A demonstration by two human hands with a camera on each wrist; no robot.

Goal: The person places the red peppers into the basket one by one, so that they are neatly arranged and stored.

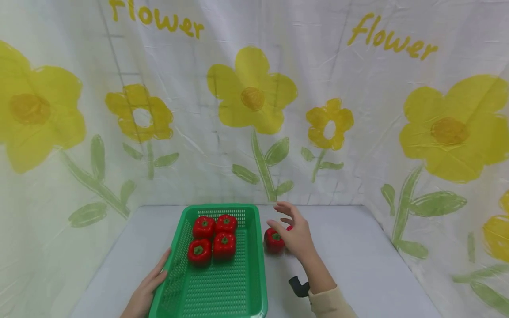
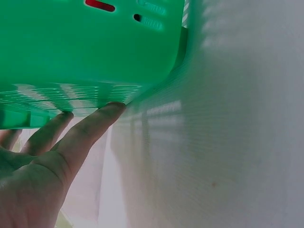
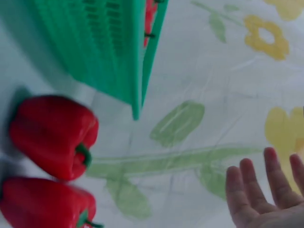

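Note:
A green plastic basket [image 1: 222, 287] with slotted walls holds several red bell peppers [image 1: 224, 245] at its far end. My left hand [image 1: 145, 289] is at the basket's left side, and its straight fingers [image 2: 90, 128] touch the slotted wall in the left wrist view. To the right of the basket, my right hand [image 1: 296, 236] is raised with fingers spread and nothing between them. Just below it a red bell pepper [image 1: 273, 241] sits on the table, with a second one mostly hidden behind the hand. Both peppers [image 3: 52, 135] show side by side in the right wrist view.
A black curved object [image 1: 298, 286] lies on the white table [image 1: 350, 265], close to the right forearm. Behind and beside the table hangs a white curtain [image 1: 191, 154] painted with yellow flowers.

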